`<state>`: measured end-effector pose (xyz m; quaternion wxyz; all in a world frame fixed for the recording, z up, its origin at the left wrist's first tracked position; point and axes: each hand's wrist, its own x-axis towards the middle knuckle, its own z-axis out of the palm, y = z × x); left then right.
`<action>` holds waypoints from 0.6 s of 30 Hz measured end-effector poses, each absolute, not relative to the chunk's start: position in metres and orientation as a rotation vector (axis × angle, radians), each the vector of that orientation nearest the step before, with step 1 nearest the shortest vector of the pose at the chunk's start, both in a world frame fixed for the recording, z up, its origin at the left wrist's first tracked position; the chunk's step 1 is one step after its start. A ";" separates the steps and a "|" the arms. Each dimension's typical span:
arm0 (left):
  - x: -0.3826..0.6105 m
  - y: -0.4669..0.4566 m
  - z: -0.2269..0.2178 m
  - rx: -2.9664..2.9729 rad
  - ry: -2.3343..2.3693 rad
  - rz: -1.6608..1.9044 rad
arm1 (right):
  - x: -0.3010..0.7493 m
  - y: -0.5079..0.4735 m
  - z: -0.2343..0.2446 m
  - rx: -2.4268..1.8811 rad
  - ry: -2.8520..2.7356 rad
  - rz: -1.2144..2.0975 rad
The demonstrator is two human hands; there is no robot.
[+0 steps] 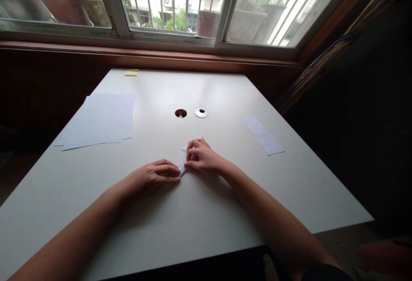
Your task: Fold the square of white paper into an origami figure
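A small piece of folded white paper [182, 159] lies on the white table [154, 225], between my two hands. My left hand [162, 172] grips its near left corner, with the fingers pressed together. My right hand [201, 155] is closed on the paper's right side, its fingers bent and the thumb low near the near edge. A pointed tip of the paper shows just beyond the right knuckles. Much of the paper is hidden under the right fingers, so its full folded shape cannot be made out.
White sheets [99, 117] overlap at the table's left edge. A torn paper strip [263, 135] lies to the right. Beyond my hands are a round cable hole [180, 113] and a silvery ring cover [201, 113]. A yellow pad [131, 73] sits at the far edge, below the window.
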<state>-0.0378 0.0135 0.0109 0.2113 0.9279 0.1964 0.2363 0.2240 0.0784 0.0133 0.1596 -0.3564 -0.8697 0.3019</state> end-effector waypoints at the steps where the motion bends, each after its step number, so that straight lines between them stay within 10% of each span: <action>1: -0.038 0.014 0.010 2.581 0.551 0.652 | 0.224 0.079 0.013 -1.018 -2.471 0.882; 18: -0.036 0.011 0.002 2.712 0.605 0.617 | 0.237 0.090 0.012 -1.061 -2.335 1.022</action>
